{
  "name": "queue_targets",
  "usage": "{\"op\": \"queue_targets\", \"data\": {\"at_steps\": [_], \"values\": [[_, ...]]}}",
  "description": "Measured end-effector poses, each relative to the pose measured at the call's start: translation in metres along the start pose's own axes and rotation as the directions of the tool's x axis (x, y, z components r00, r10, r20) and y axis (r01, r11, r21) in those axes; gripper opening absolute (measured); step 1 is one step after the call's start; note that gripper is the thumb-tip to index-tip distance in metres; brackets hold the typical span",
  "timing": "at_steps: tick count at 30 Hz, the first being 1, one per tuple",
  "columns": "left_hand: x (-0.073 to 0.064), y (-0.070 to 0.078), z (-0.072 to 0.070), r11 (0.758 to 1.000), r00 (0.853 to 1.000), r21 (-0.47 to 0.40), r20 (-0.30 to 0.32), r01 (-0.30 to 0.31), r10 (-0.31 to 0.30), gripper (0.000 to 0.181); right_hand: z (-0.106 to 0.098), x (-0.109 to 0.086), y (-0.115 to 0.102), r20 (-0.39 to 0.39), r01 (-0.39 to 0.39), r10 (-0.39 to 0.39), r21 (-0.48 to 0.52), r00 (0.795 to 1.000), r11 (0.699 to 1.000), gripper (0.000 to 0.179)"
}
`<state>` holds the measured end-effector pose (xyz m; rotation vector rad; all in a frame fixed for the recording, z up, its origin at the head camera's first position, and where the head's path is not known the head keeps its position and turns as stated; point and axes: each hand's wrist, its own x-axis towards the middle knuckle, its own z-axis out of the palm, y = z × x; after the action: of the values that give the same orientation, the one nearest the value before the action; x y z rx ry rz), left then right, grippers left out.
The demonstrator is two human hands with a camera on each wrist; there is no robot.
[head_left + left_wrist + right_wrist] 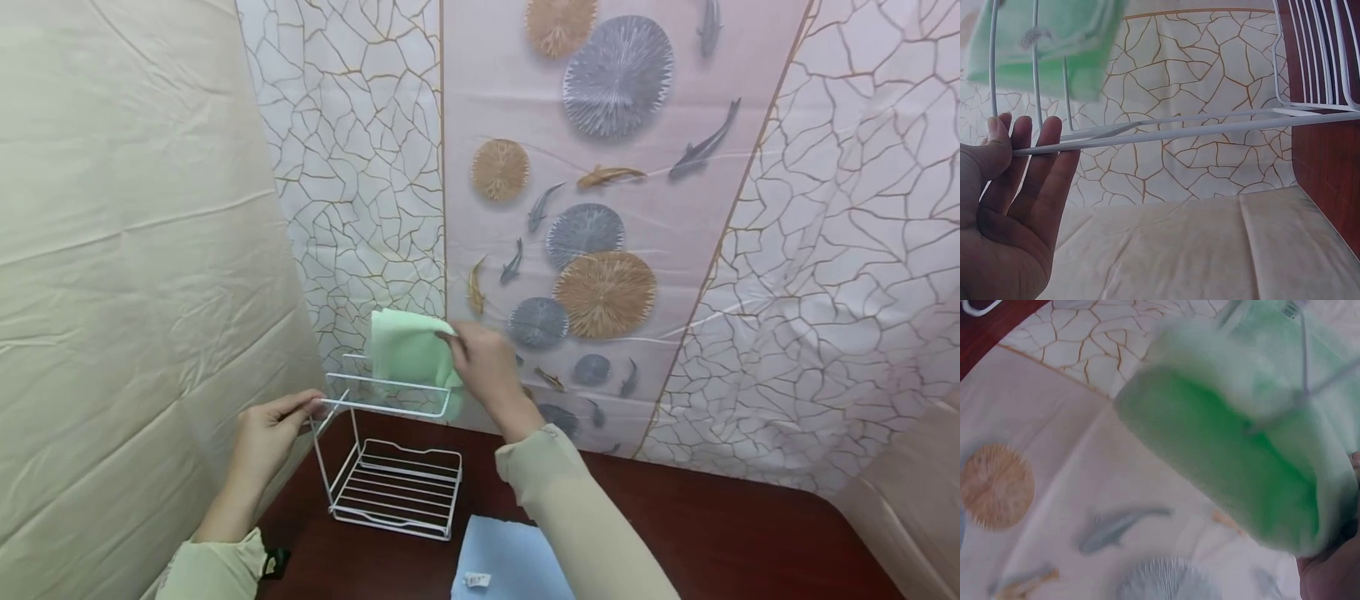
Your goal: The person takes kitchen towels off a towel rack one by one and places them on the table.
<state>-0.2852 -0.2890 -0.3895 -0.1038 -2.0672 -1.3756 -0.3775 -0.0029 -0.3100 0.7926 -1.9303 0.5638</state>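
A white wire rack stands on the table, with a slatted basket below and raised bars on top. My left hand pinches the left end of its top bar, thumb on one side and fingers on the other. In my right hand is a folded light green towel, gripped at its right edge. The towel hangs at the rack's top bars, partly behind them, and a small label shows on it. Most of the right hand is cut off in the right wrist view.
A light blue towel with a white tag lies on the dark red table, partly under my right sleeve. Behind the table hangs a patterned curtain, and a beige cloth covers the left side. A black object is at my left cuff.
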Motion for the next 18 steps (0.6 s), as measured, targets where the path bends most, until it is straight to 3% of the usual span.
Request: {"op": "queue_targets", "data": {"at_steps": [7,12,15,18], "values": [[0.001,0.007,-0.003,0.999,0.999,0.015,0.003,-0.043,0.042,0.019,-0.055,-0.01,0.014,-0.107,-0.071,0.086,0.138,0.99,0.988,0.016],[0.003,0.008,-0.002,0.999,0.999,0.021,0.005,-0.045,0.045,0.019,-0.1,-0.018,0.021,-0.185,-0.177,0.222,0.231,0.957,0.957,0.015],[0.004,0.009,-0.001,0.999,0.999,0.009,0.002,-0.043,0.043,0.018,-0.123,-0.03,0.027,-0.196,-0.23,0.279,0.241,0.94,0.943,0.014],[0.003,0.008,0.0,0.999,0.999,0.001,0.006,-0.04,0.04,0.018,-0.145,-0.049,0.035,-0.165,-0.238,0.273,0.205,0.948,0.949,0.011]]}}
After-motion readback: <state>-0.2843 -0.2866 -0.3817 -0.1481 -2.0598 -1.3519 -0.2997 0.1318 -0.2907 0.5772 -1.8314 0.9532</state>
